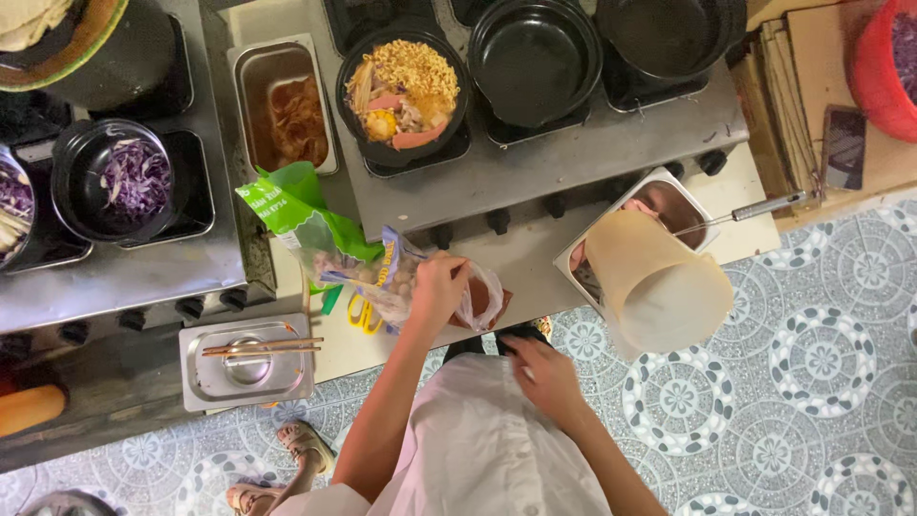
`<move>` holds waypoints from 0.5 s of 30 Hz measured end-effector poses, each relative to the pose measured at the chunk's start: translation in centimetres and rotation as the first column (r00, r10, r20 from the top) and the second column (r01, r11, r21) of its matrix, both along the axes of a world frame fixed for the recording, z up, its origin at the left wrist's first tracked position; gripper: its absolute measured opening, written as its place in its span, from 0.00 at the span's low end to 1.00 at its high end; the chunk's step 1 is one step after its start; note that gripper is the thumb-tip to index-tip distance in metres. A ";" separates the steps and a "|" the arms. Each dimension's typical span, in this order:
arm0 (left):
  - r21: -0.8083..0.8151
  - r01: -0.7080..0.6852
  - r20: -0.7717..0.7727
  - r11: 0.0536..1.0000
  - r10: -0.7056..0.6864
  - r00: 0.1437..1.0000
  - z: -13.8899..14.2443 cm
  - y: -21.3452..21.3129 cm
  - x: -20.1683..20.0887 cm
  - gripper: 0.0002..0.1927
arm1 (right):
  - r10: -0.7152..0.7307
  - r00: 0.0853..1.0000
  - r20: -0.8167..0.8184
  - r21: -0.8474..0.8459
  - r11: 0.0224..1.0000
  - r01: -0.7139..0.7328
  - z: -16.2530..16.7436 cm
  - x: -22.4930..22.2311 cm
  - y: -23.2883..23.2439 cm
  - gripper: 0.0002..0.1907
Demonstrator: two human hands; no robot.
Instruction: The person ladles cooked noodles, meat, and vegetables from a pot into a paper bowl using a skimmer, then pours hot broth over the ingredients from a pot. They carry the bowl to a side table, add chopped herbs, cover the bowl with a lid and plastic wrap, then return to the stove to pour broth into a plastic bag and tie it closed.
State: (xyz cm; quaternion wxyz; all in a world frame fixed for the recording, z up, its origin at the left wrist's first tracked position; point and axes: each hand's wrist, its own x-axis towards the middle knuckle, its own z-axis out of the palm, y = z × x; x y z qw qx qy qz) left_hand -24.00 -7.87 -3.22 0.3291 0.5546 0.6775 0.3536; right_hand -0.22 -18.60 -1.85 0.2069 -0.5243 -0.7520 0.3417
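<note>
Head view, looking straight down: a cooking station is seen from above, with a person in a white top at the bottom edge. The left hand [437, 291] is raised to the table [535, 256], and its fingers are closed around a clear plastic bag of small round food pieces [396, 282], which is held just above the table edge. Beside it, touching, a green and clear packet [296, 215] is lying partly open. The right hand [546, 377] is held low, near the person's body, with its fingers loosely curled and nothing seen in them.

Behind the bag, on a steel burner unit [573, 158], a black pot of noodles with toppings [403, 94] is seated, and two empty black pots [535, 57] are set to its right. A steel tray of brownish sauce [285, 105] is placed to the pot's left. Further left, a black bowl of shredded purple cabbage [124, 180] is seen. A lidded steel tin with chopsticks laid across it [248, 358] is near the floor edge.

As a judgement: the bag is gripped by one hand only, so pieces could be spilled onto the tiled floor [812, 382] if it tips or the plastic slips.
</note>
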 end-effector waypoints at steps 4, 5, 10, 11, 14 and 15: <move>-0.041 0.007 0.060 0.999 -0.005 0.998 -0.4 0.0 -0.4 0.07 | 0.210 0.930 0.301 0.097 0.964 -0.249 0.3 -4.9 4.7 0.17; -0.005 0.011 0.041 1.000 -0.011 0.999 -0.4 0.0 -0.6 0.08 | 0.245 0.894 0.375 0.084 0.951 -0.296 0.2 -5.4 5.2 0.16; -0.011 -0.019 0.051 1.000 0.019 0.998 -0.2 -0.4 -1.3 0.08 | 0.190 0.958 0.214 0.271 0.931 -0.245 0.8 -3.9 3.9 0.04; -0.044 -0.025 0.071 0.999 0.028 0.997 -0.1 -0.6 -1.5 0.08 | 0.177 0.974 0.139 0.314 0.925 -0.213 1.1 -3.3 3.6 0.05; -0.091 -0.033 0.088 0.995 0.041 0.995 0.4 -1.1 -1.9 0.09 | 0.068 0.998 0.005 0.331 0.941 -0.066 2.2 -2.3 3.6 0.06; -0.073 -0.027 0.068 0.997 0.032 0.997 0.6 -1.2 -2.0 0.09 | 0.038 0.999 -0.015 0.315 0.949 -0.031 2.5 -2.1 3.9 0.06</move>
